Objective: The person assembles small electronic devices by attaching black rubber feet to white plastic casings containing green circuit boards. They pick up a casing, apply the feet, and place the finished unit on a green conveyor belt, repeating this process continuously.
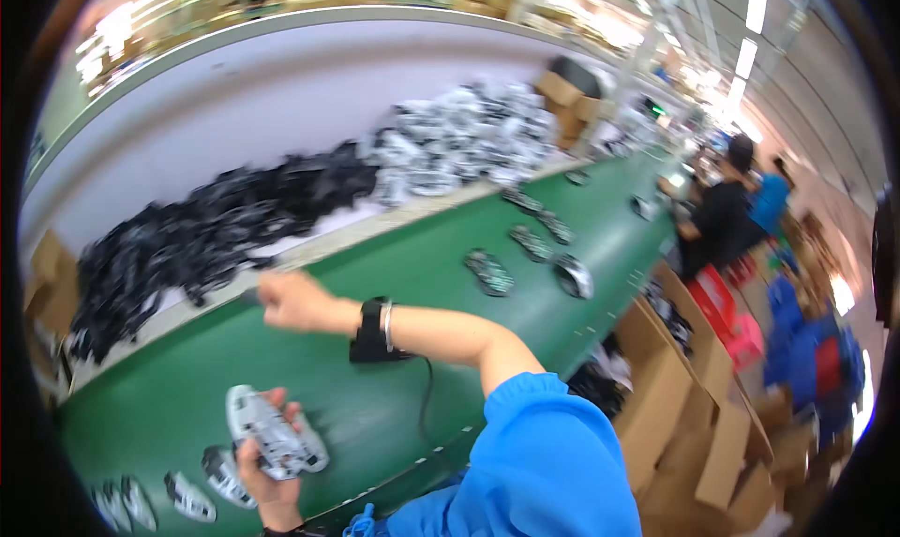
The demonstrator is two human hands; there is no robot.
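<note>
My left hand (272,448), low at the left, grips a light grey, sole-shaped part (272,431) with dark spots and holes along its face. The fingers wrap round its edges. My right hand (295,300) reaches across the green conveyor belt (375,410) to its far edge and is blurred. Its fingers look closed, with a small dark thing (251,296) at their tips that I cannot make out. Just beyond lies a heap of black pieces (225,220). Around my right wrist sits a black strap with a box (373,335), and a cable hangs from it.
Similar grey-and-black parts (190,498) lie at the belt's near left. Several dark-green sole-shaped parts (489,272) lie farther along. A heap of whitish pieces (469,134) rests behind the belt. Cardboard boxes (656,387) stand at the right, and co-workers (720,204) are beyond.
</note>
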